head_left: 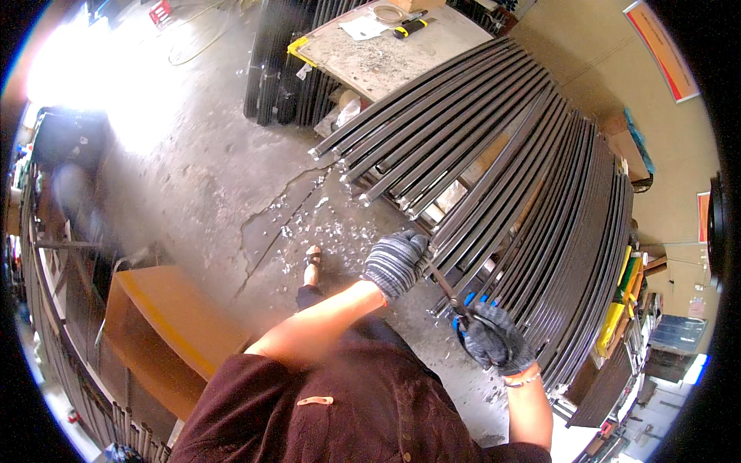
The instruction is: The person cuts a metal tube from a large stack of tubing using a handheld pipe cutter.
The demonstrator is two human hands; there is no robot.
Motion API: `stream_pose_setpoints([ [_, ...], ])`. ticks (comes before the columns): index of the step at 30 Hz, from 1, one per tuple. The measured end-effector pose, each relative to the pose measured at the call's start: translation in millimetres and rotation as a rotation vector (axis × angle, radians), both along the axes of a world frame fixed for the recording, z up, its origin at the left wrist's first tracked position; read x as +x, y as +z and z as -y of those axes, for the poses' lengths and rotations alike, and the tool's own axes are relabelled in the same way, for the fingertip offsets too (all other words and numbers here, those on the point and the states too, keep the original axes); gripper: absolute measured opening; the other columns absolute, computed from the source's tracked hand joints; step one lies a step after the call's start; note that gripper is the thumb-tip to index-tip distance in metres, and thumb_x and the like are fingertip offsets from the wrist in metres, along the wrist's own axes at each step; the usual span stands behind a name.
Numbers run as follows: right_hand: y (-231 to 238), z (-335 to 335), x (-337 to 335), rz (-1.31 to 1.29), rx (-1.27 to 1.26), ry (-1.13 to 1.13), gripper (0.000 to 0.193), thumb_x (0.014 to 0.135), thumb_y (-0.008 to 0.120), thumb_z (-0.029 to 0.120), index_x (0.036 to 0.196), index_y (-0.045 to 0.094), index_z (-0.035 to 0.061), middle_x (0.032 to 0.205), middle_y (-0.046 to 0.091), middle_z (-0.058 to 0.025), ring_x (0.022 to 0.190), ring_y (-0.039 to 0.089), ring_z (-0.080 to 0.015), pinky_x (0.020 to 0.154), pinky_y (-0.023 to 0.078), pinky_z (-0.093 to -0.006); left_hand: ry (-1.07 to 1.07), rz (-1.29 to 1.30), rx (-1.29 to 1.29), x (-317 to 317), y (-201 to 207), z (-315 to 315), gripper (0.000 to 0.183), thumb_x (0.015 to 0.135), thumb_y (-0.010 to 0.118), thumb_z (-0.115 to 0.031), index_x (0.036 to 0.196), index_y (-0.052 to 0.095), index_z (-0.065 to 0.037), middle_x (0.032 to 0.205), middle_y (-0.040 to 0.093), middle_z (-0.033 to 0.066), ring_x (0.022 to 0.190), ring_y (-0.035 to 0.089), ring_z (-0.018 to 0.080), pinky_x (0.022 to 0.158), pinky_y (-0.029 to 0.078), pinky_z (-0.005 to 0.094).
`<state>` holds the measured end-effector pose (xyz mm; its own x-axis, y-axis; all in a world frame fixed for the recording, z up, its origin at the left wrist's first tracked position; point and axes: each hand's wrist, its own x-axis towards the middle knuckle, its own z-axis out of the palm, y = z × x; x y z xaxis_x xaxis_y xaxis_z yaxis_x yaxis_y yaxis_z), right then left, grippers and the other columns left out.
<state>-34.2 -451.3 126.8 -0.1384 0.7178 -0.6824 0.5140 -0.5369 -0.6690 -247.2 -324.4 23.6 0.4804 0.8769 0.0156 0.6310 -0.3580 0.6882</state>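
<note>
My left hand, in a striped grey knit glove, is closed at the near ends of a row of dark metal tubes. What lies inside its fingers is hidden. My right hand, also gloved in grey, is wrapped round the black-and-blue handle of a hand tool. A long, narrow metal blade or shank runs from that handle up to the fingers of my left hand. I cannot make out the exact kind of tool. Its tip is beside the tube ends.
A worktable with a yellow-and-black tool on it stands at the far side. Many more tubes fan out on the right. White scraps litter the concrete floor. An open cardboard box stands at my left.
</note>
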Motion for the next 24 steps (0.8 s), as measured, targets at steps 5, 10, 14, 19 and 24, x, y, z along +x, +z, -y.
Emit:
stream_pose_setpoints([
  [5,-25.8,-46.8,-2.4,-0.677,0.152,-0.689,0.018,0.087,0.058,0.026,0.092,0.052,0.0097,0.065,0.051,-0.0004,0.055,0.053,-0.0123,0.045,0.041,-0.0256,0.089,0.653,-0.609,-9.2,17.5,15.4,0.029,0.087,0.055,-0.027,0.097,0.062,0.0,0.079,0.064,0.0127,0.072,0.058,0.0173,0.068,0.047,0.0332],
  [10,-40.5,-123.0,-57.8,-0.108,0.302,-0.731,0.027,0.076,0.072,0.024,0.083,0.053,0.0074,0.066,0.055,-0.0016,0.057,0.053,-0.0124,0.05,0.044,-0.0298,0.089,0.478,-0.639,-17.5,30.8,23.1,0.029,0.088,0.052,-0.028,0.088,0.062,0.0,0.075,0.063,0.0161,0.07,0.058,0.0289,0.062,0.046,0.0364],
  [14,-80.3,-126.3,-55.3,-0.029,0.506,-0.799,0.024,0.074,0.071,0.015,0.089,0.058,0.0025,0.068,0.059,-0.0045,0.053,0.052,-0.0157,0.047,0.043,-0.0297,0.0,0.215,-0.155,-20.9,40.5,16.3,0.022,0.082,0.057,-0.024,0.09,0.062,-0.004,0.077,0.059,0.0175,0.071,0.056,0.0376,0.061,0.046,0.0422],
  [19,-75.4,-126.6,-61.7,-0.103,0.342,-0.91,0.022,0.074,0.071,0.013,0.09,0.058,0.0042,0.071,0.058,-0.0037,0.057,0.052,-0.0161,0.05,0.044,-0.0302,-0.284,0.237,0.377,-25.0,34.5,7.5,0.023,0.076,0.061,-0.02,0.093,0.061,-0.006,0.092,0.058,0.0148,0.079,0.058,0.0331,0.065,0.049,0.0381],
  [24,-93.0,-125.5,-52.5,-0.296,0.479,-0.904,0.023,0.076,0.067,0.012,0.095,0.057,0.0031,0.072,0.06,-0.006,0.059,0.057,-0.017,0.051,0.047,-0.0302,-0.325,0.537,0.339,-36.6,28.6,-4.7,0.018,0.076,0.061,-0.011,0.093,0.061,-0.003,0.089,0.061,0.0126,0.075,0.062,0.0279,0.065,0.051,0.0373],
])
